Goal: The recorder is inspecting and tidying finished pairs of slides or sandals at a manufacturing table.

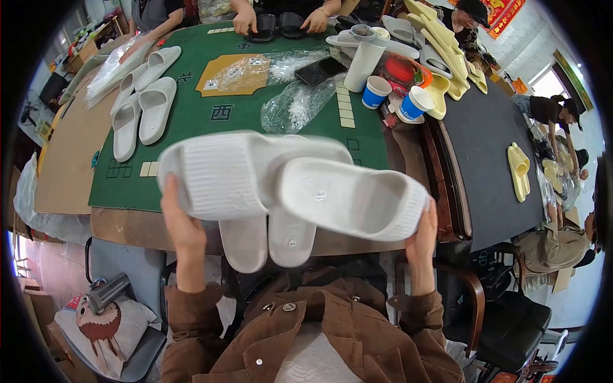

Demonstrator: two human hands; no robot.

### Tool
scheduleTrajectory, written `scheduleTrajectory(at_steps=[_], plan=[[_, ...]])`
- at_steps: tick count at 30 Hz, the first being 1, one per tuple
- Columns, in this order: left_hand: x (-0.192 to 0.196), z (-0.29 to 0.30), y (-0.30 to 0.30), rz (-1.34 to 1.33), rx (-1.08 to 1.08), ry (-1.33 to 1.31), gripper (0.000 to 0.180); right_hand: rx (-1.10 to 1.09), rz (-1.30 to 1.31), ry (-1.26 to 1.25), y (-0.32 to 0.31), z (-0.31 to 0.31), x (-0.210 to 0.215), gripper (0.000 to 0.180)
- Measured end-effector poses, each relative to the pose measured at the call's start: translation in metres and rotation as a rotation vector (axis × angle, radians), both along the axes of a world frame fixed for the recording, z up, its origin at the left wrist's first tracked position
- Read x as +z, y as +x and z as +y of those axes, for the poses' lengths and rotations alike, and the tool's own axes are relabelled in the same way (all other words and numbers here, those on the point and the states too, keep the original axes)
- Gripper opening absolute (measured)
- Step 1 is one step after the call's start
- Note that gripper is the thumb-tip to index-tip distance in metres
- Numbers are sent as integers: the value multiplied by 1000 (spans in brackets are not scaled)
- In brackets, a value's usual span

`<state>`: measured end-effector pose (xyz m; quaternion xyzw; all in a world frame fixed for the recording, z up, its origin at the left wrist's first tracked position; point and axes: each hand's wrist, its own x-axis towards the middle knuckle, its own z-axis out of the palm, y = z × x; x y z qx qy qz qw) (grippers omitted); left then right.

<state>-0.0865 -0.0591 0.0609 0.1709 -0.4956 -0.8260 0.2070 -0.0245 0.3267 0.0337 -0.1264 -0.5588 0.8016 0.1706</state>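
My left hand [184, 220] grips a white slide slipper [217, 172] by its toe end, and the ribbed strap faces up. With my right hand [421, 233] I hold the toe end of a second white slipper [335, 195], its footbed turned up toward me. The two overlap in the middle, heel over heel, above the table. Beneath them another pair of white slippers [244, 246] juts over the table's near edge; their front parts are hidden. The raised slippers are slightly blurred.
More white slippers [158, 108] stand at the left on the green mat [211, 134]. Clear plastic bags [297, 105], a phone [319, 71], paper cups [377, 92] and piled slippers [440, 45] lie beyond. Across the table a person's hands [246, 22] touch black slippers [263, 29].
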Motion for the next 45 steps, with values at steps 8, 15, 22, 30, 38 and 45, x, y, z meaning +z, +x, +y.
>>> scheduleTrajectory(at_steps=[8, 15, 22, 30, 38, 45], plan=[[14, -9, -11, 12, -227, -309, 44, -148, 112, 525, -39, 70, 82, 31], [29, 74, -45, 106, -654, -848, 41, 326, -148, 874, -102, 59, 100, 28], [7, 125, -59, 256, -713, -990, 40, 262, 31, 793, -127, 29, 45, 33], [11, 83, -14, 518, -747, -1187, 29, 91, 139, 1186, -11, -12, 28, 16], [-18, 48, 31, 340, -593, -1423, 32, 148, -218, 1047, -2, -33, -10, 44], [-49, 58, 30, 277, -567, -1475, 54, 96, -28, 1441, -43, -28, -17, 29]])
